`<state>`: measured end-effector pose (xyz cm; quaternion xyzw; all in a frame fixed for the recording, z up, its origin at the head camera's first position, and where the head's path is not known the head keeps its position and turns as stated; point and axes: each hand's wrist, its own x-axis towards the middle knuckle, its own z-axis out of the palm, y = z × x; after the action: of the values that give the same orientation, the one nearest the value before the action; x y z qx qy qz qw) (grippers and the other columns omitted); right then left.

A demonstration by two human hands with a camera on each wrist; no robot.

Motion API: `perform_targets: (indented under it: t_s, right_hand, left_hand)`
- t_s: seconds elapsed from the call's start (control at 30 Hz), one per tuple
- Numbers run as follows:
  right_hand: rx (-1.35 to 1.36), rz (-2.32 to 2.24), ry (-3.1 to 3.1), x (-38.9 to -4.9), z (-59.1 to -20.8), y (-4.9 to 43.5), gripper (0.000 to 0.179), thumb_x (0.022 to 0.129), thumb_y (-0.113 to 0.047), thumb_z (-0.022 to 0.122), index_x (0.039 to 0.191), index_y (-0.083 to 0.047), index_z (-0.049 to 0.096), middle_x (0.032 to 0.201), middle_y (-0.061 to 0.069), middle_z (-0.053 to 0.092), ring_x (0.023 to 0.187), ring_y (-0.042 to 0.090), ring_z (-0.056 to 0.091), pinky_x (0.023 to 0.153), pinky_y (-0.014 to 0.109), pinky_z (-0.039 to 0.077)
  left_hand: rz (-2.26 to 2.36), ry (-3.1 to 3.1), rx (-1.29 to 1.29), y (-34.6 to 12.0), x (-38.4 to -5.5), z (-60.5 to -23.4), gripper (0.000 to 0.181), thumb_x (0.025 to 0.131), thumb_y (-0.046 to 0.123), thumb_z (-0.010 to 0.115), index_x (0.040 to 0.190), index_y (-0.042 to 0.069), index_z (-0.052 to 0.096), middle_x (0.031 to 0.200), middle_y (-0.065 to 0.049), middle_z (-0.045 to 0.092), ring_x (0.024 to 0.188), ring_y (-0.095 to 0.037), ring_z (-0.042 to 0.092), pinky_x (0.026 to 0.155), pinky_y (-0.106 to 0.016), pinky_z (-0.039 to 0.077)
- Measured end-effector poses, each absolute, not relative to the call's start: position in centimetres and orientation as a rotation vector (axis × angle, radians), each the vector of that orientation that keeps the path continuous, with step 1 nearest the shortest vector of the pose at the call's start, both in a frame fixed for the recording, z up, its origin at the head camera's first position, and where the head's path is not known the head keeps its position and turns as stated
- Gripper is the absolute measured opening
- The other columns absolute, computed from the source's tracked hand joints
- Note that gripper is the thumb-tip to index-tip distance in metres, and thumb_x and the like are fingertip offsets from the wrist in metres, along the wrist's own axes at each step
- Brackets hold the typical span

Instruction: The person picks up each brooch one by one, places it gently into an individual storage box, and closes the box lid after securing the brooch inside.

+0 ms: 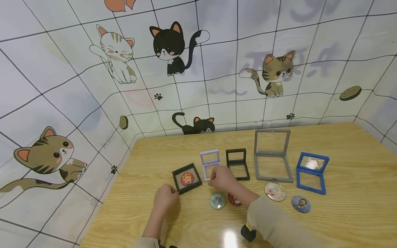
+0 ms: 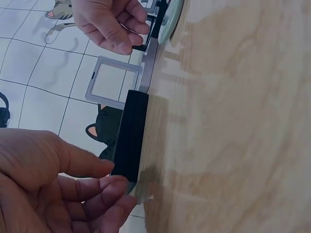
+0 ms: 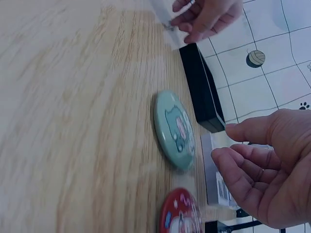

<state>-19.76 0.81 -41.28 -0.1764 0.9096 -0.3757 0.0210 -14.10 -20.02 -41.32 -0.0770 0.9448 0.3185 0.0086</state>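
A closed black display frame [image 1: 176, 169] lies flat on the table, a red round badge [image 1: 187, 178] with a yellow star showing through its clear film. At its near left corner is my left hand [image 1: 165, 198], thumb and fingertips right at the edge; the left wrist view shows the fingers loosely bent. My right hand [image 1: 221, 178] hovers right of that frame, over the near part of an open lilac frame [image 1: 210, 152], thumb and forefinger apart with nothing between them. Below it lie a mint badge [image 1: 217, 201] and a red badge [image 1: 234, 199], the latter partly hidden by my forearm.
Farther right stand an open black frame [image 1: 236, 150], a large grey frame [image 1: 288, 168] and a blue frame [image 1: 311, 188], lids raised. A cream badge [image 1: 275, 191] and a blue badge [image 1: 301, 204] lie before them. A cat-patterned wall covering [image 1: 217, 79] rises behind the table.
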Motion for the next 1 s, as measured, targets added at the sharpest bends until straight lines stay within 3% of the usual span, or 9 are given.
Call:
perform_targets:
  t_s: [0.17,0.23,0.43,0.53,0.63,0.8,0.87,1.0]
  right_hand:
    - [-0.524,-1.147,2.814,-19.4,-41.0,2.1,0.02,0.065,-0.004,0.076,0.06,-0.005,0.056,0.062,-0.001,0.053,0.058,0.013,0.048,0.055,0.027,0.042]
    - [-0.521,-1.136,2.813,-19.2,-41.1,2.4,0.022,0.064,-0.003,0.077,0.058,-0.006,0.056,0.06,-0.002,0.052,0.057,0.013,0.047,0.055,0.028,0.042]
    - [-0.535,-1.15,2.766,-18.8,-41.4,2.8,0.022,0.061,0.001,0.075,0.055,-0.006,0.055,0.054,-0.002,0.05,0.055,0.013,0.045,0.062,0.034,0.045]
    - [-0.543,-1.153,2.729,-18.5,-41.5,2.8,0.021,0.059,0.002,0.074,0.054,-0.005,0.055,0.052,-0.002,0.048,0.054,0.013,0.044,0.056,0.029,0.045]
    - [-0.56,-1.144,2.685,-18.1,-41.4,2.9,0.026,0.057,0.003,0.074,0.05,-0.006,0.051,0.045,-0.005,0.041,0.045,0.01,0.037,0.041,0.02,0.034]
    - [-0.616,-1.099,2.643,-17.6,-41.2,2.9,0.043,0.057,0.003,0.076,0.042,-0.012,0.039,0.037,-0.01,0.026,0.037,0.005,0.02,0.036,0.017,0.02]
    - [-0.62,-1.074,2.647,-17.5,-41.1,2.9,0.044,0.057,0.002,0.078,0.042,-0.012,0.039,0.037,-0.01,0.026,0.036,0.004,0.019,0.036,0.018,0.019]
    - [-0.612,-1.025,2.681,-17.5,-41.1,2.9,0.034,0.056,0.0,0.08,0.046,-0.008,0.049,0.04,-0.008,0.037,0.039,0.007,0.032,0.038,0.019,0.028]
  left_hand:
    - [1.079,2.893,-0.106,-19.2,-13.1,-41.2,0.029,0.074,0.001,0.054,0.05,0.011,0.041,0.047,0.005,0.034,0.043,-0.009,0.032,0.041,-0.022,0.026]
    - [1.104,2.877,-0.034,-18.5,-13.0,-41.1,0.028,0.075,0.001,0.056,0.051,0.009,0.044,0.047,0.005,0.036,0.044,-0.008,0.033,0.042,-0.022,0.027]
    - [1.151,2.787,0.065,-16.0,-12.9,-41.3,0.015,0.075,0.01,0.068,0.071,0.001,0.056,0.062,-0.001,0.051,0.053,-0.011,0.047,0.048,-0.025,0.04]
    - [1.162,2.751,0.065,-14.8,-13.0,-41.6,0.02,0.073,0.011,0.071,0.074,0.001,0.055,0.064,-0.003,0.051,0.053,-0.012,0.047,0.048,-0.025,0.04]
    - [1.152,2.747,0.079,-13.8,-13.0,-41.9,0.023,0.071,0.013,0.073,0.073,0.001,0.053,0.063,-0.003,0.05,0.054,-0.013,0.046,0.048,-0.025,0.038]
    - [1.082,2.783,0.118,-12.7,-12.8,-42.2,0.027,0.07,0.018,0.074,0.071,0.004,0.051,0.064,-0.002,0.048,0.057,-0.015,0.044,0.047,-0.026,0.036]
    - [1.069,2.803,0.133,-12.5,-12.8,-42.3,0.028,0.069,0.018,0.074,0.07,0.005,0.05,0.062,-0.002,0.047,0.055,-0.015,0.043,0.046,-0.025,0.034]
    - [1.076,2.817,0.162,-12.1,-12.7,-42.3,0.026,0.069,0.015,0.074,0.069,0.005,0.05,0.061,-0.001,0.046,0.055,-0.014,0.042,0.047,-0.025,0.034]
